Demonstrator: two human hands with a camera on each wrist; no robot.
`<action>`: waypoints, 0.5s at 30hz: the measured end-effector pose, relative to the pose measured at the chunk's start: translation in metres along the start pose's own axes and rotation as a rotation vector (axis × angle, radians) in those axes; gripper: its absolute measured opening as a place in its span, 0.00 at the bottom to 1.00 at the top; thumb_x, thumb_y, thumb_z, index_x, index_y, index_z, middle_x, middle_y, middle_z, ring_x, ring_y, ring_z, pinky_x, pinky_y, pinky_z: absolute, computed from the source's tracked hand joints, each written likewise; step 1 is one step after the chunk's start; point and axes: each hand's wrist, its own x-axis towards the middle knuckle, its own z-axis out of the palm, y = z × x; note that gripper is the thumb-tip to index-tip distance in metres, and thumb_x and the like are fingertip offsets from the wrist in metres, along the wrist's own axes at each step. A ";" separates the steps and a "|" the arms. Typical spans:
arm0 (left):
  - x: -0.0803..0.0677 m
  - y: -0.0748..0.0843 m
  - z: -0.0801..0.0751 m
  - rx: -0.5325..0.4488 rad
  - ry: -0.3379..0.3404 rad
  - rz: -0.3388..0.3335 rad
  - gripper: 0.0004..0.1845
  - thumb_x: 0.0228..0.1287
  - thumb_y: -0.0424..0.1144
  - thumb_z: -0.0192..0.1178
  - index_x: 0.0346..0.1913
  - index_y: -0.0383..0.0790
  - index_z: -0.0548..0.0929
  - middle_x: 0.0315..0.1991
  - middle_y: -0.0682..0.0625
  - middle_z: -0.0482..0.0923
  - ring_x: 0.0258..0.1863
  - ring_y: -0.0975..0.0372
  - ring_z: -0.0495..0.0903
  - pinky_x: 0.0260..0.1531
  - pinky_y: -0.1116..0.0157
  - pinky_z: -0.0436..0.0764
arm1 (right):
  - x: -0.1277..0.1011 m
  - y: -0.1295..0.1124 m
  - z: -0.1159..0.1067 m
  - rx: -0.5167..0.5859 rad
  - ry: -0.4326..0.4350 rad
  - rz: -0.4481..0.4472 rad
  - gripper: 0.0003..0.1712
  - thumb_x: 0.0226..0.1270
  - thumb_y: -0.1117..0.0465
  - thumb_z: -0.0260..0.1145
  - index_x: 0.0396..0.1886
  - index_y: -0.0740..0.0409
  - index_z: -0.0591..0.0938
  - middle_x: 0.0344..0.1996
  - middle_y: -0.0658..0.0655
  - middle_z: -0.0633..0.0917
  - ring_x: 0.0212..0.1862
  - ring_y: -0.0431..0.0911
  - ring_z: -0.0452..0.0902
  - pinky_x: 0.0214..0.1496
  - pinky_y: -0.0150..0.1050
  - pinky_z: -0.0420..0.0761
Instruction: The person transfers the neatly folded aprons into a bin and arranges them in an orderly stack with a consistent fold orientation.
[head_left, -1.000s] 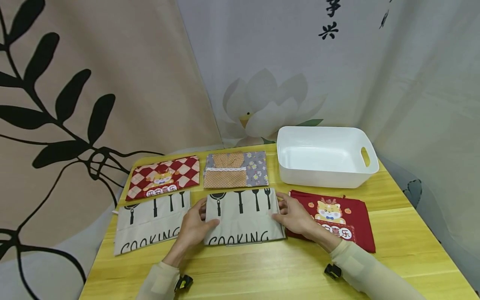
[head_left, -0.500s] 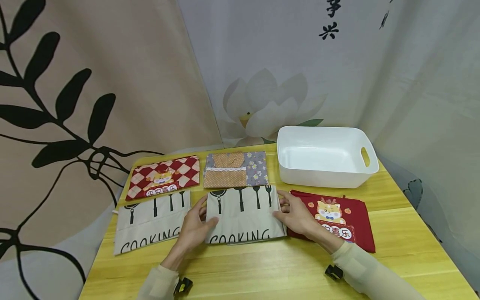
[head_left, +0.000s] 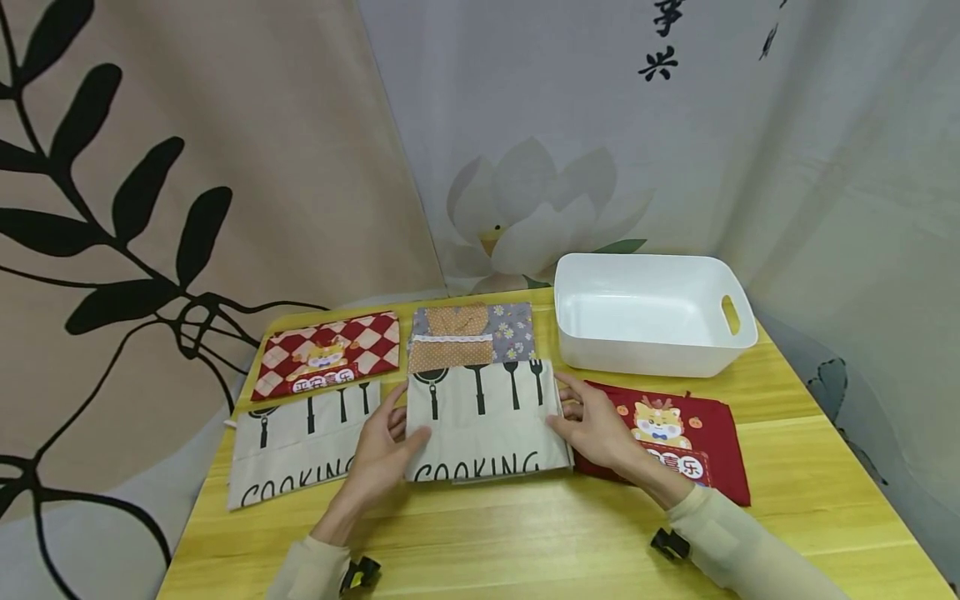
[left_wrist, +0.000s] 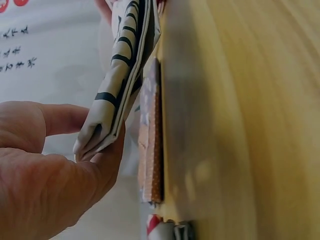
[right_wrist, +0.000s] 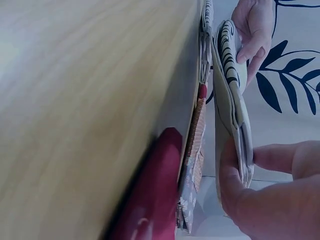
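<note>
A folded off-white apron (head_left: 486,437), printed with black utensils and COOKING, is held level by its two short sides. My left hand (head_left: 378,454) pinches its left edge, thumb on top and fingers beneath. At the opposite edge, my right hand (head_left: 597,427) grips in the same way. Both wrist views show a gap between this apron (right_wrist: 231,95) and the tabletop. To the left lies a second COOKING apron (head_left: 296,442), beside my left hand. A dark red folded apron (head_left: 693,421) with a cartoon animal lies partly behind my right hand and forearm.
Behind the held apron, a grey floral folded apron (head_left: 513,333) with a tan dotted panel is partly covered in the head view. A red checked one (head_left: 367,346) lies at back left. A white plastic bin (head_left: 637,358) with handle holes stands at the back right of the wooden table (head_left: 525,542).
Both hands have raised the COOKING apron and moved it slightly away from me. It now overlaps the front of the floral apron in the head view. The other things have stayed put.
</note>
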 end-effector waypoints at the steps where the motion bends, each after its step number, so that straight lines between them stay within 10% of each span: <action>1: -0.001 0.001 -0.001 0.002 0.001 0.003 0.48 0.80 0.31 0.68 0.93 0.45 0.55 0.78 0.32 0.79 0.80 0.39 0.78 0.80 0.44 0.78 | 0.000 -0.001 0.000 -0.002 0.002 -0.002 0.44 0.78 0.71 0.71 0.89 0.64 0.65 0.63 0.70 0.84 0.60 0.55 0.92 0.53 0.39 0.96; 15: -0.004 0.017 -0.006 -0.086 0.014 0.008 0.48 0.79 0.32 0.70 0.92 0.61 0.59 0.72 0.37 0.80 0.68 0.48 0.87 0.59 0.72 0.89 | -0.006 -0.017 -0.010 0.034 0.019 -0.049 0.45 0.78 0.71 0.71 0.89 0.67 0.64 0.64 0.72 0.83 0.59 0.56 0.92 0.51 0.38 0.96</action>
